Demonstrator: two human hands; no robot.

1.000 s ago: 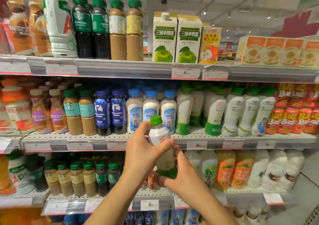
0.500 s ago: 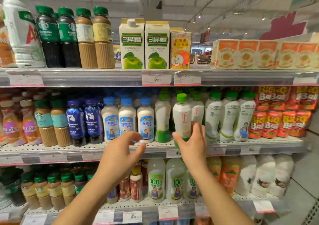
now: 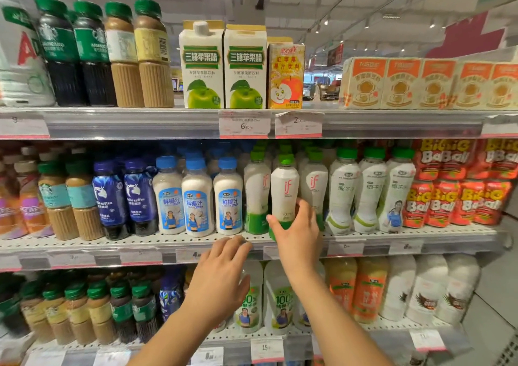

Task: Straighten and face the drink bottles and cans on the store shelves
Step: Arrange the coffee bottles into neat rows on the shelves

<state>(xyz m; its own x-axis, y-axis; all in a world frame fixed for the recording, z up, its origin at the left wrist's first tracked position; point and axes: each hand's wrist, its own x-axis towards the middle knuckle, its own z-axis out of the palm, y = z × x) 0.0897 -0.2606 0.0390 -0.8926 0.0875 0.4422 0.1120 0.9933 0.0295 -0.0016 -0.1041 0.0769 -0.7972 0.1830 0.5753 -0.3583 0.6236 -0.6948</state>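
Observation:
A white "if" bottle (image 3: 284, 189) with a green cap and green base stands upright at the front of the middle shelf (image 3: 392, 236), label facing me. My right hand (image 3: 298, 232) grips its lower part, thumb on the left and fingers round the right side. Similar "if" bottles (image 3: 315, 186) stand on either side and behind it. My left hand (image 3: 221, 278) hovers with relaxed fingers just below the shelf edge, under the blue-capped coconut milk bottles (image 3: 197, 197), holding nothing.
Coffee bottles (image 3: 123, 54) and apple drink cartons (image 3: 201, 65) fill the top shelf. Dark blue coffee bottles (image 3: 110, 194) and red Big Ball packs (image 3: 459, 186) flank the middle row. The bottom shelf holds coconut water bottles (image 3: 280, 298) and orange juice bottles (image 3: 370, 290).
The "if" bottle went from both hands in front of the lower shelf up onto the middle shelf. My left hand let go and now hovers below the shelf edge.

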